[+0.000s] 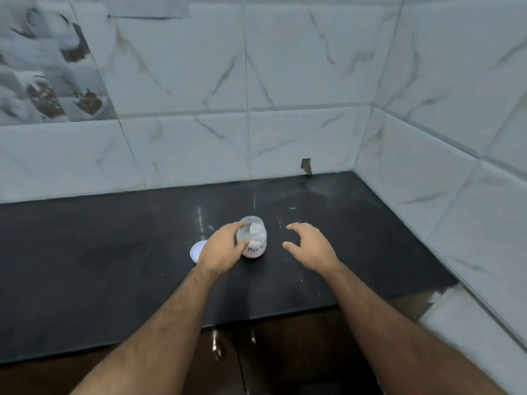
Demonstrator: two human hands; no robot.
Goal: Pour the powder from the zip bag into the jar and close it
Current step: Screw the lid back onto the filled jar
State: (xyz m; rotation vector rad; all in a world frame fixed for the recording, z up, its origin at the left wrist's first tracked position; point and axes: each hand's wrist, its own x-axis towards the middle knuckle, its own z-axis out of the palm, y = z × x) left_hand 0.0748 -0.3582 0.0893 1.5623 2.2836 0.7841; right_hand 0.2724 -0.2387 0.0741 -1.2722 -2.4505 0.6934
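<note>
A small clear jar [254, 236] stands upright and uncapped on the black countertop [114, 266], with whitish powder in its bottom and a handwritten label. My left hand [222, 248] wraps its left side, thumb across the front. The jar's white lid [196, 250] lies flat just left of that hand, partly hidden behind it. My right hand [309, 246] hovers to the right of the jar with fingers spread, a small gap away and holding nothing. No zip bag is in view.
White marbled tile walls [285, 124] close the counter at the back and right, forming a corner. A few specks of spilled powder [282, 223] lie on the counter right of the jar. Dark cabinet doors with metal handles [216, 347] sit below the front edge.
</note>
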